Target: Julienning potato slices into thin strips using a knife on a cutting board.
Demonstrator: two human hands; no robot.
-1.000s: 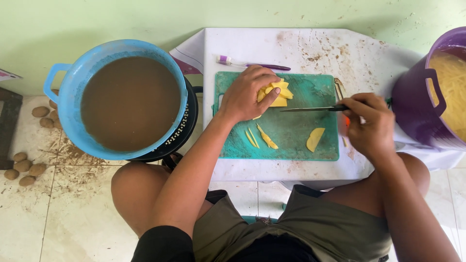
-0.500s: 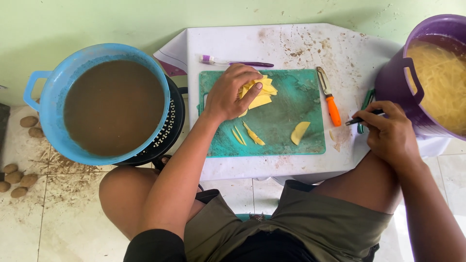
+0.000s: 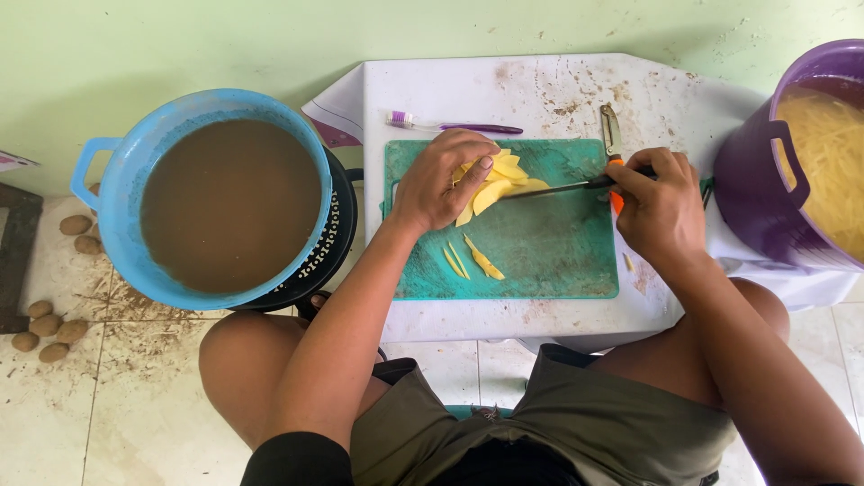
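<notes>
Head view: left hand (image 3: 443, 183) pins potato slices (image 3: 498, 183); right hand (image 3: 660, 205) grips knife (image 3: 560, 188), blade touching slices.

Both hands (image 3: 443, 183) (image 3: 660, 205) curled, forearms converging

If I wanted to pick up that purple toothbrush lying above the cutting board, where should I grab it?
Probably by the dark purple handle of the toothbrush, pinched from above. It lies flat on the white table, bristle end to the left, and the handle end is bare and clear of the left hand.
</notes>
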